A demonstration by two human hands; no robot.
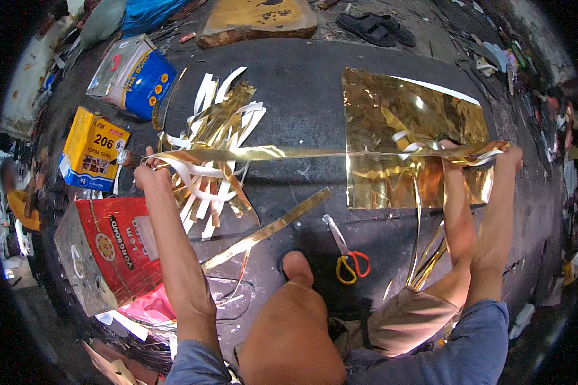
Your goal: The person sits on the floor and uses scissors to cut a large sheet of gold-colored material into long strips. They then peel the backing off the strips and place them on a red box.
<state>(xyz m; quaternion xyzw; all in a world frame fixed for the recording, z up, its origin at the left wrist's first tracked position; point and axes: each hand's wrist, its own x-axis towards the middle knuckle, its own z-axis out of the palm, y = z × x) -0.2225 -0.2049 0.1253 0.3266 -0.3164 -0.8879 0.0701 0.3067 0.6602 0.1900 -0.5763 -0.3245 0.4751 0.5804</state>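
Observation:
A long gold foil strip with a white back stretches level across the scene, held near both ends. At the left, my left hand is closed on one end, with the thumb raised. My right hand pinches the other end, where the foil bunches and twists. Under the left part of the strip lies a loose pile of cut gold and white strips. Beneath its right part spreads a large gold foil sheet. A bare limb beside my right forearm reaches up to the strip; its end is partly hidden.
Scissors with red and yellow handles lie near my foot, beside a single gold strip. Blue-white, yellow and red cans line the left. A worn board and black sandals are at the far side.

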